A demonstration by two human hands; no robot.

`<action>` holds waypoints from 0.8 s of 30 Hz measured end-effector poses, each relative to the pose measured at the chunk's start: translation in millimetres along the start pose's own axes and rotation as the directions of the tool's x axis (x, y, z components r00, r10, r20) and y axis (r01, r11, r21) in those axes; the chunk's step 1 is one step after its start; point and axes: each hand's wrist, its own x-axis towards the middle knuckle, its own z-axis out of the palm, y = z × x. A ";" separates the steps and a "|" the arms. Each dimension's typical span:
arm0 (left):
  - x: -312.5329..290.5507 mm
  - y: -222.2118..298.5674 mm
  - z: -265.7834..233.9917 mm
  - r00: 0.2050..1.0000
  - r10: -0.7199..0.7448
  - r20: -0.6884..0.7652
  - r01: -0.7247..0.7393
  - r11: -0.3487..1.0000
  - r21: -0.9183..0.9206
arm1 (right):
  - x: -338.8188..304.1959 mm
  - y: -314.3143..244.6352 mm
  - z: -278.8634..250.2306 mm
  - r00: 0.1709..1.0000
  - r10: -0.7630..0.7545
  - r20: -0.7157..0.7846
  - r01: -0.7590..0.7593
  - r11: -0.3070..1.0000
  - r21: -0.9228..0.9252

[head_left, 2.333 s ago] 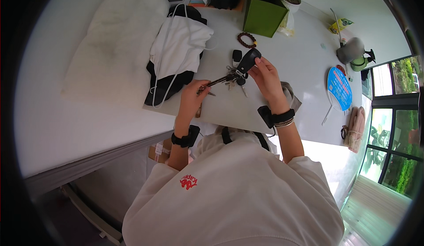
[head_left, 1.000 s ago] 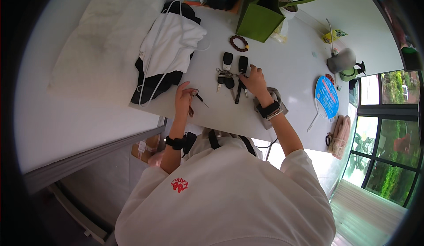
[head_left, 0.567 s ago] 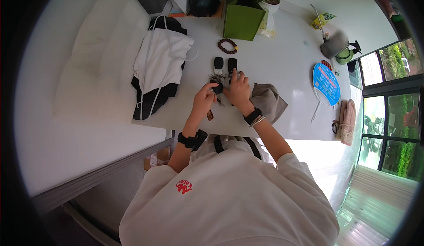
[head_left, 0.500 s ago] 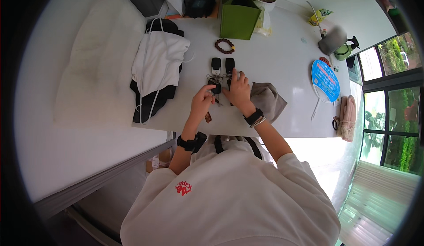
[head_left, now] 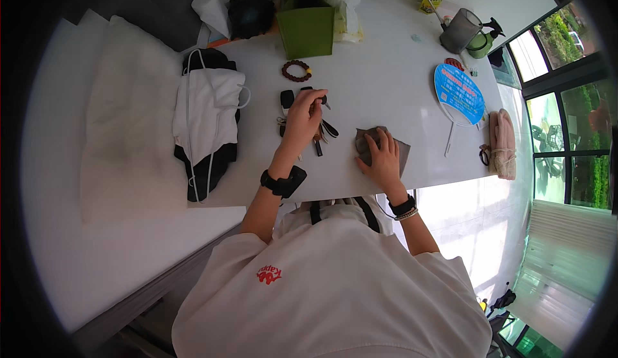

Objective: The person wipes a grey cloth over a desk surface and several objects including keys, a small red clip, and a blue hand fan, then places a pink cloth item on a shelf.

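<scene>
My left hand (head_left: 305, 119) reaches over a bunch of keys on the white table, its fingers curled round a black car key (head_left: 324, 100) whose metal blade sticks out to the right. Just left of these fingers lies another black key fob (head_left: 286, 99). Below them, several straps and small keys (head_left: 329, 128) fan out on the tabletop, partly covered by the hand. Farther right, my right hand (head_left: 385, 157) is on a grey-brown cloth (head_left: 400, 149), with its fingers bent and gripping it. The cloth's underside is hidden.
A brown bead bracelet (head_left: 296, 71) lies beyond the keys, before a green bag (head_left: 306, 33). White-and-black folded clothing (head_left: 209, 104) sits at left. A blue fan (head_left: 459, 94), mesh cup (head_left: 461, 31), spray bottle (head_left: 481, 44) and pink rolled cloth (head_left: 503, 144) occupy the right side.
My right hand has left the keys and moved right onto the cloth, which is now more bunched. My left hand has moved forward over the keys and grasped one. The view has shifted.
</scene>
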 end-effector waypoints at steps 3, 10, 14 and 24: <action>14.6 -12.3 17.6 0.991 0.133 0.024 -0.135 0.985 0.107 | -19.0 4.9 -7.6 1.000 0.029 -0.011 -0.028 0.999 0.015; 5.2 -27.9 42.2 0.974 -0.073 0.213 0.008 0.957 0.290 | -49.5 13.3 -24.6 0.994 0.088 0.067 -0.089 0.996 0.022; -12.2 -43.3 47.1 0.968 -0.047 0.245 -0.098 0.831 0.547 | -49.7 15.5 -26.0 0.993 0.081 0.087 -0.082 0.997 0.008; -20.2 -41.5 54.2 0.986 -0.026 0.163 -0.095 0.717 0.690 | -11.4 29.8 -21.7 0.965 -0.134 0.227 0.146 0.988 -0.039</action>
